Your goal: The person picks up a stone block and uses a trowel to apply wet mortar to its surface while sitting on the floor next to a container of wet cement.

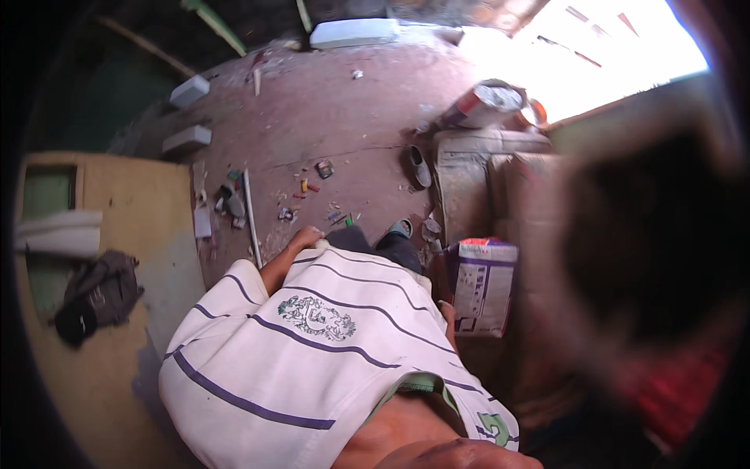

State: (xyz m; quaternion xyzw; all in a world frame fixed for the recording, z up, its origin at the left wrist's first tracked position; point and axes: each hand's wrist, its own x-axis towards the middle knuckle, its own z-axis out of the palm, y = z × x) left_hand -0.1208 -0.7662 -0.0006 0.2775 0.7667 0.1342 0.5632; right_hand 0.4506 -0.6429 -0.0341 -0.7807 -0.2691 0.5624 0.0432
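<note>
My left hand [308, 237] is at the front hem of my white striped shirt [320, 359], its fingers curled closed on the cloth, above my dark trousers [398, 254]. At my right side, my right hand [446, 314] shows only in part beside the shirt, its fingers hidden. Just past it stands a white and purple package [483, 289]. Below, a sandalled foot [401, 230] rests on the reddish floor [359, 117].
A yellowish board [141, 203] with a dark backpack [101, 297] is at left. A long pipe [251, 219], scattered litter, a loose shoe [419, 167] and white blocks [187, 139] lie around. Stacked brown items [461, 172] line the right. A dark blurred shape [648, 234] fills the right edge.
</note>
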